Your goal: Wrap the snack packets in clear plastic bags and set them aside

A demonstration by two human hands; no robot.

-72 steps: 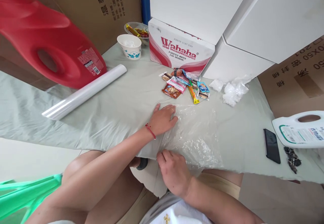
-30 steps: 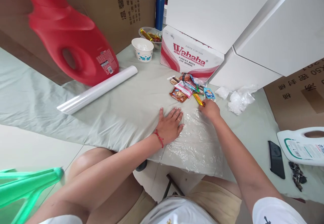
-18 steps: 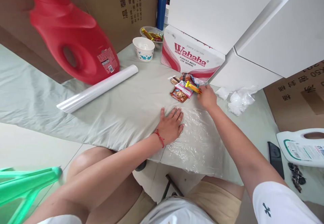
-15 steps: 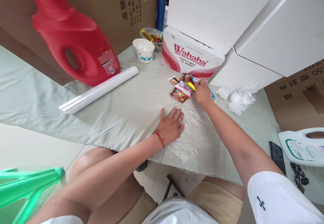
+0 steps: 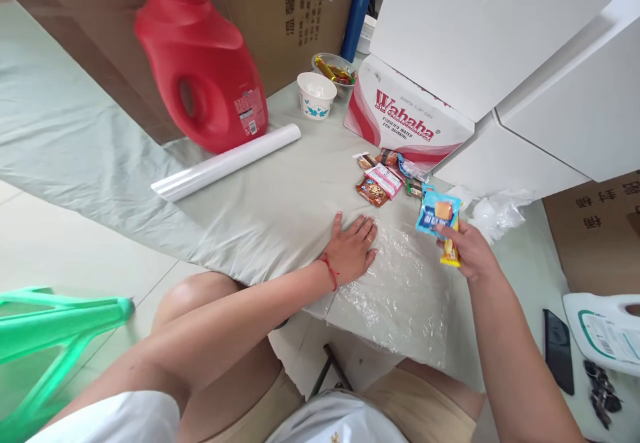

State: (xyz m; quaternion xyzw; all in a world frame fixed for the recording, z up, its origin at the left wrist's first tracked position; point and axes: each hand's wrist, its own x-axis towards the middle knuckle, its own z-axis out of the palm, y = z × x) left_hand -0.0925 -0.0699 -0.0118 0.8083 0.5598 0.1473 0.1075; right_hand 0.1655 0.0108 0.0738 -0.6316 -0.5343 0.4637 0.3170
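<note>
My right hand (image 5: 473,249) is closed on two snack packets, a blue one (image 5: 439,214) and a yellow one (image 5: 451,253) partly behind it, held above the table. Flat on the table, my left hand (image 5: 350,248) has its fingers spread and touches the edge of a clear plastic sheet (image 5: 400,289). Beyond the hands lies a small pile of wrapped snacks: a brown cookie packet (image 5: 371,191), a pink-and-white packet (image 5: 385,179) and several others near the carton.
A red-and-white water carton (image 5: 405,119) stands behind the snacks. To the left are a paper cup (image 5: 317,99), a bowl of sweets (image 5: 345,77), a film roll (image 5: 225,163) and a red jug (image 5: 210,63). On the right lie crumpled plastic (image 5: 500,215), a phone (image 5: 559,349) and keys (image 5: 601,393).
My right hand has left the snack pile and moved right and nearer, now carrying the blue and yellow packets. My left hand stays flat. The camera view has shifted slightly.
</note>
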